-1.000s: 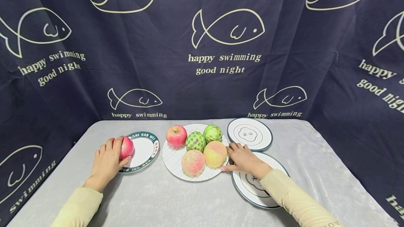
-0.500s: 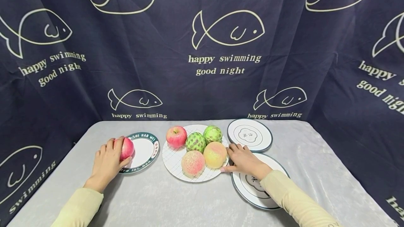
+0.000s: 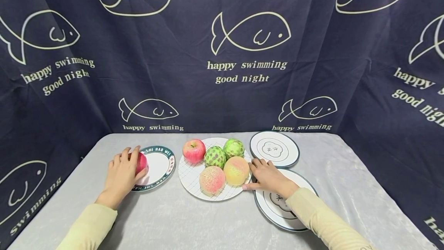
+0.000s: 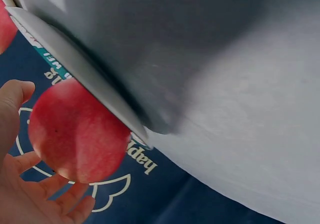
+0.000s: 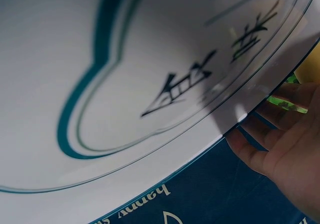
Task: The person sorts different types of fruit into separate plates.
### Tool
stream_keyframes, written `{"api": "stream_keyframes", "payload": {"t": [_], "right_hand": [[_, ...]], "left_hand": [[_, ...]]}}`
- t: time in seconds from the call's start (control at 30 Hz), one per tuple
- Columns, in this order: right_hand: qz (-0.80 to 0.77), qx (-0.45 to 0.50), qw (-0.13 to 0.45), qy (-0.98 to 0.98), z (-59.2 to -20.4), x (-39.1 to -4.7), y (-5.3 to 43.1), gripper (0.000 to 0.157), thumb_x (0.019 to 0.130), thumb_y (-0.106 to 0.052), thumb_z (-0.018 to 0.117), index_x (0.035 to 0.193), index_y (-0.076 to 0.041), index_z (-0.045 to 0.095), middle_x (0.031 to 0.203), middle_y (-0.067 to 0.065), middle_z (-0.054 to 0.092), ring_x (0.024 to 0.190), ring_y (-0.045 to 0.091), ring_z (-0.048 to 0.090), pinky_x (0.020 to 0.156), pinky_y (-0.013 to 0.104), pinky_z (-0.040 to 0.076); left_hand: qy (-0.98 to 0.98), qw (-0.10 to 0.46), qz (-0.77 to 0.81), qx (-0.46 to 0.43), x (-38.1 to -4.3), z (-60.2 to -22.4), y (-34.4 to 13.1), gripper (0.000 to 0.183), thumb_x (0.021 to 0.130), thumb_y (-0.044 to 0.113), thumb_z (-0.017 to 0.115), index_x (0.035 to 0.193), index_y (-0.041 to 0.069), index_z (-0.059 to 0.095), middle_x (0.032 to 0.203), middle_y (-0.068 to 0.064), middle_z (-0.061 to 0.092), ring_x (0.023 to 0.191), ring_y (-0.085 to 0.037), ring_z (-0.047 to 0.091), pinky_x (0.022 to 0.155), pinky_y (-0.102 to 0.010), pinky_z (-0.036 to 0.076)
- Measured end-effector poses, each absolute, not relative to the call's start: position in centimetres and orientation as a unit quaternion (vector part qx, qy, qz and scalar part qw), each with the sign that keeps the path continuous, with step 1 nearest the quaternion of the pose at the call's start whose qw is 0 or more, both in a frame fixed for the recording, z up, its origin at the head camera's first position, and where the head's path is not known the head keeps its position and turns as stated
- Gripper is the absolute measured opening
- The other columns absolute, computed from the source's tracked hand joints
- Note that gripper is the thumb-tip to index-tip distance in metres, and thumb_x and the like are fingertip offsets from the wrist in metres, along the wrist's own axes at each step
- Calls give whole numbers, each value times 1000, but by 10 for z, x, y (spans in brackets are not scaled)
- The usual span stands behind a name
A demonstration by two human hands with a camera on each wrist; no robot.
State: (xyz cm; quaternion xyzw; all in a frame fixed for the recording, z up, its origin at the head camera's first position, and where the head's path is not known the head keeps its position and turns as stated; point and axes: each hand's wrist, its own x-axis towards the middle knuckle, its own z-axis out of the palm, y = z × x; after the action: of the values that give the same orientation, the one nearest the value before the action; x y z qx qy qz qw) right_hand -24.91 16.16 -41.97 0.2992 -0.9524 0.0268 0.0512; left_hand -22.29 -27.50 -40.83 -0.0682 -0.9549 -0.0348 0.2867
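My left hand is around the left side of a red apple. That apple sits on a white plate with a dark green lettered rim. In the left wrist view the thumb stands off the apple, and the fingers are spread loosely beside it. My right hand lies over the right edge of a large white grid-patterned plate, close beside a yellow peach; contact cannot be told. This plate also holds a pinkish peach, another red apple and two spotted green fruits.
Two white plates with dark rims are on the right: a back plate and a front plate, partly under my right hand and sleeve. Grey cloth covers the table. A navy fish-print curtain surrounds its back and sides.
My left fingers have loosened from the red apple and lifted slightly, with the apple staying on the green-rimmed plate. My right hand has barely moved.
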Motion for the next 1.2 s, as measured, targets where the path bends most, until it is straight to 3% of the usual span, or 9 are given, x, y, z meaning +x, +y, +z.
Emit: {"api": "stream_keyframes", "payload": {"t": [0.33, 1.2], "right_hand": [[24, 301, 56, -952, -420, -249, 162, 84, 73, -63, 59, 123, 4, 52, 122, 22, 51, 109, 40, 49, 88, 58, 39], [26, 293, 47, -955, -419, -249, 161, 85, 73, -64, 58, 124, 4, 51, 124, 22, 50, 111, 40, 48, 90, 58, 38]], "left_hand": [[-944, 315, -19, -96, -227, -402, -259, 70, 70, 33, 72, 127, 3, 44, 116, -27, 49, 97, -47, 48, 78, -56, 37], [-950, 272, -28, -153, -237, -403, -208, 65, 76, 35, 67, 130, 7, 44, 119, -19, 50, 101, -39, 50, 83, -52, 41]]}}
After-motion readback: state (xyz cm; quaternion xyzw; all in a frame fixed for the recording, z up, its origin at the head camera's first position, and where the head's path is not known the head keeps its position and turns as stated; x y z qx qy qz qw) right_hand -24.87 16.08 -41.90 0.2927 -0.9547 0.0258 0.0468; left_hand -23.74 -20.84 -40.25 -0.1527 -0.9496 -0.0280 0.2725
